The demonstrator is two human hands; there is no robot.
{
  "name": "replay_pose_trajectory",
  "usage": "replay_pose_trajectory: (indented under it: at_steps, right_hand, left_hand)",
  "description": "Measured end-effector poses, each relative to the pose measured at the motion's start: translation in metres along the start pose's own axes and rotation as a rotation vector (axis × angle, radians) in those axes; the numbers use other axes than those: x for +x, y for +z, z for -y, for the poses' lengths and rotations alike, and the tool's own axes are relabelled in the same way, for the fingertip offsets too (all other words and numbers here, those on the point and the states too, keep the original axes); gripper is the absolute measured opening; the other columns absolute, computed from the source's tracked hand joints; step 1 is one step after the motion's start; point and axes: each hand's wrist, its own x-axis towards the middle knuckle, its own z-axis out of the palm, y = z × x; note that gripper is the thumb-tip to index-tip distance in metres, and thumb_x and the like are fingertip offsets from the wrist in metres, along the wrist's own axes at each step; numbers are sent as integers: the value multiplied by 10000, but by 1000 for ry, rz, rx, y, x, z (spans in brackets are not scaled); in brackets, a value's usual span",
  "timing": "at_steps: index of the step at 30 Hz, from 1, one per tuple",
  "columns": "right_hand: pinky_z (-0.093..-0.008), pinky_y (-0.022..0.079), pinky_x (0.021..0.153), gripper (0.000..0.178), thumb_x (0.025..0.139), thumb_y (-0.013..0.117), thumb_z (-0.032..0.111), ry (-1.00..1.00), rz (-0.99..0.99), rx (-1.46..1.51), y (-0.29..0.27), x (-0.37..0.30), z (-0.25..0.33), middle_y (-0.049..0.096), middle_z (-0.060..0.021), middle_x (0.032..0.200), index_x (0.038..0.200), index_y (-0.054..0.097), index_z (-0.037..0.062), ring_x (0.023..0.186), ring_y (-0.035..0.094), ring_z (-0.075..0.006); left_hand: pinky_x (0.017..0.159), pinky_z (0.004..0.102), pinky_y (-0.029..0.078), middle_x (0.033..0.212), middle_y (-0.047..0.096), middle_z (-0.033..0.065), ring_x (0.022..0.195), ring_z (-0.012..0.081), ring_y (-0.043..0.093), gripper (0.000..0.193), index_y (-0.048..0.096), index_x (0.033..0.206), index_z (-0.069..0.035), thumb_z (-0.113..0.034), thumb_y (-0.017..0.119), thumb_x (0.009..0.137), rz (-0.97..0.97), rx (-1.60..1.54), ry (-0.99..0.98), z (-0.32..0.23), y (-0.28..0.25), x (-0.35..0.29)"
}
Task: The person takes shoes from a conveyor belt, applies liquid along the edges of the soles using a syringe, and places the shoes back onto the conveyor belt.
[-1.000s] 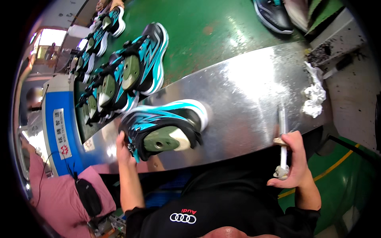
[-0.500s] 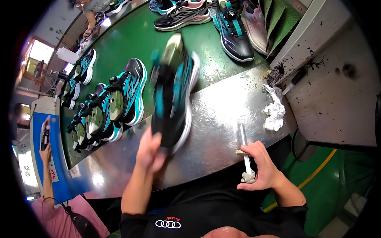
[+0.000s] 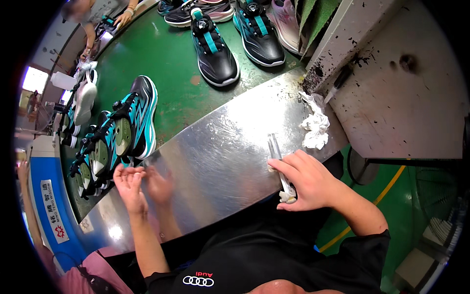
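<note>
My right hand (image 3: 311,181) is closed around a clear syringe (image 3: 274,146) with a white plunger, its barrel pointing away over the metal table edge. My left hand (image 3: 131,188) is empty, its fingers apart, just short of the nearest shoe in the left row. That shoe (image 3: 145,117) is black with teal lacing and a white sole, and a green shoe last (image 3: 123,136) shows in its opening. Farther off, a black shoe (image 3: 218,61) with a dial and a teal strap stands toe toward me. A similar shoe (image 3: 262,41) is right of it.
Crumpled white tissue (image 3: 316,130) lies on the metal edge (image 3: 215,152) beside a paint-spotted grey panel (image 3: 391,88). Several more shoes on lasts (image 3: 90,164) line the green surface (image 3: 171,59) at left. Another person's hand (image 3: 125,18) is at the far left.
The black shoe my left hand held is now standing on the green surface beside the other dial shoe. My left hand has moved left, empty. The right hand still holds the syringe.
</note>
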Motion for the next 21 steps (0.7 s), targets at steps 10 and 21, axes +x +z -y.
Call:
replay_pose_trajectory:
  at_steps: [10, 21]
  right_hand:
    - [-347, 419, 807, 835, 593, 813, 365, 55, 149, 340, -13, -9, 11, 513, -130, 1045, 1258, 438, 27, 886, 497, -269]
    - [-315, 409, 750, 892, 757, 367, 794, 340, -555, 2036, 24, -38, -30, 539, -172, 1068, 1243, 407, 47, 863, 510, -214]
  left_hand:
    - [1028, 313, 317, 1298, 440, 88, 1174, 189, 437, 721, 307, 1364, -2, 14, 689, 752, 2, 307, 171, 5, 40, 57]
    - [985, 306, 372, 1228, 505, 82, 1104, 175, 494, 654, 374, 1340, -23, 0, 661, 752, 79, 89, 94, -43, 46, 70]
